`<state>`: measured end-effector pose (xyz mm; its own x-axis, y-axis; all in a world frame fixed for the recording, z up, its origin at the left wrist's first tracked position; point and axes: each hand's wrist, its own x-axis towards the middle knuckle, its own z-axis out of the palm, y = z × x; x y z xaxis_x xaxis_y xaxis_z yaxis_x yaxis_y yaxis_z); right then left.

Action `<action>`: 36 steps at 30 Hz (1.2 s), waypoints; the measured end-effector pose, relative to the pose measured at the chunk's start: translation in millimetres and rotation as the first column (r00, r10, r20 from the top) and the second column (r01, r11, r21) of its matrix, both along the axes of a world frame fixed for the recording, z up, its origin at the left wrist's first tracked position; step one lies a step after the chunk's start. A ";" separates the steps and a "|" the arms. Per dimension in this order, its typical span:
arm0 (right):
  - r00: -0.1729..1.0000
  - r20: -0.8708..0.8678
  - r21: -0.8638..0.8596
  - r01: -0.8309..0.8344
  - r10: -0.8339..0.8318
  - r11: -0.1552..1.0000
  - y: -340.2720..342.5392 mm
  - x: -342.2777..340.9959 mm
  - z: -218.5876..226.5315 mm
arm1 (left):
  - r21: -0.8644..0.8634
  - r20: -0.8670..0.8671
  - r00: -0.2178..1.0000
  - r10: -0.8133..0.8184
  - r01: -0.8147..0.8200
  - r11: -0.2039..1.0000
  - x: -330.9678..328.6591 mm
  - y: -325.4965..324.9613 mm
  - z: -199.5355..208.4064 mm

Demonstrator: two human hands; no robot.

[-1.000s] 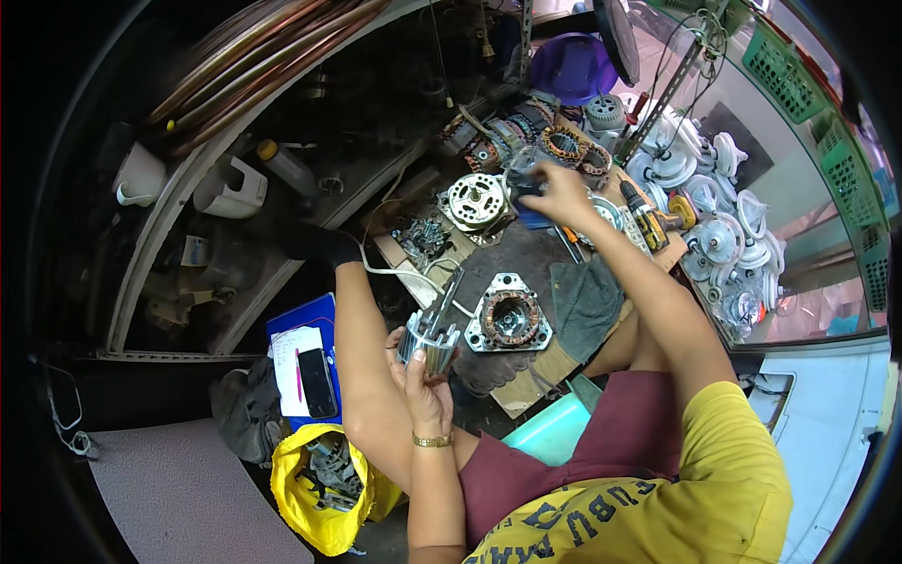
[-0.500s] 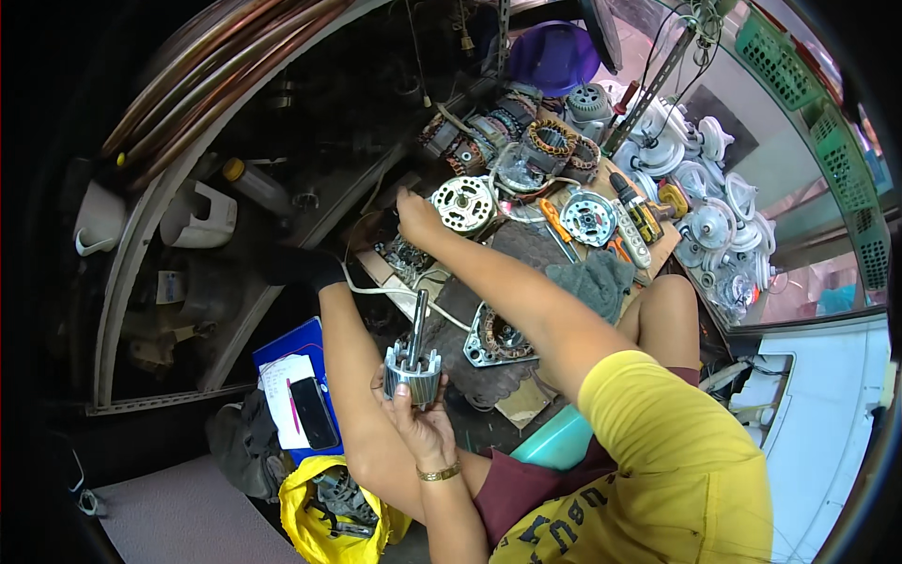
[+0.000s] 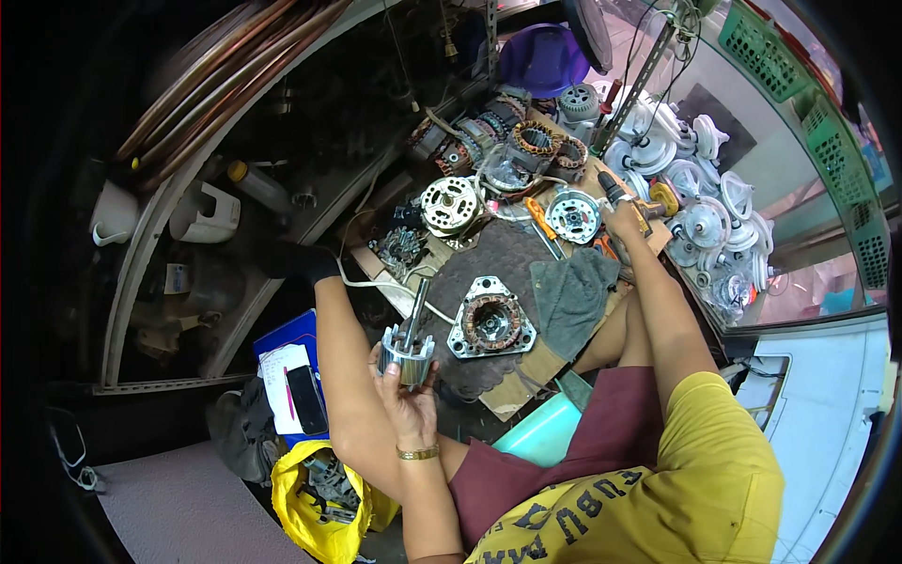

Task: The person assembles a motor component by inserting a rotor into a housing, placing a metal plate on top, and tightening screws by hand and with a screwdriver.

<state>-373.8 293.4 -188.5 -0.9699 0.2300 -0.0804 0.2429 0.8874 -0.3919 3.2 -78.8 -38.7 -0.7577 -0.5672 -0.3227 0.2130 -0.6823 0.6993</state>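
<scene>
Rotor is up in the left hand, fingers wrapped round its ribbed metal core, shaft pointing up and leaning slightly right. It's held above the person's thigh, just left of the stator in its three-cornered housing on the dark mat. That grip looks sound to me: hold the core, leave the shaft untouched, and keep the wrist still so the metal doesn't knock the windings. The right arm is stretched across, its hand right by the drill; from here I can't tell how far the fingers are curled or whether they've hold of anything. I'd watch the forearm there, since the bench is crowded, and feel for a firm hold before lifting anything.

As for writing, the yellow shirt carries big dark lettering, bent by folds. Handwriting on the paper beside the phone is too small to read, and I can't make out any label on the drill.
</scene>
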 end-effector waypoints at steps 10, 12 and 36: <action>0.998 0.060 -0.334 0.053 -0.035 0.941 -1.9 2.9 5.8 | -0.024 0.014 0.993 -0.115 0.115 0.993 14.0 52.8 19.1; 0.980 0.186 -0.586 0.164 -0.065 0.793 -15.5 33.6 30.5 | -0.121 0.092 0.987 -0.129 0.140 0.983 19.4 63.5 14.9; 0.867 -0.349 -0.900 -0.416 0.355 0.132 -50.9 292.8 197.5 | -0.355 0.053 0.977 -0.205 0.211 0.911 35.0 117.6 49.4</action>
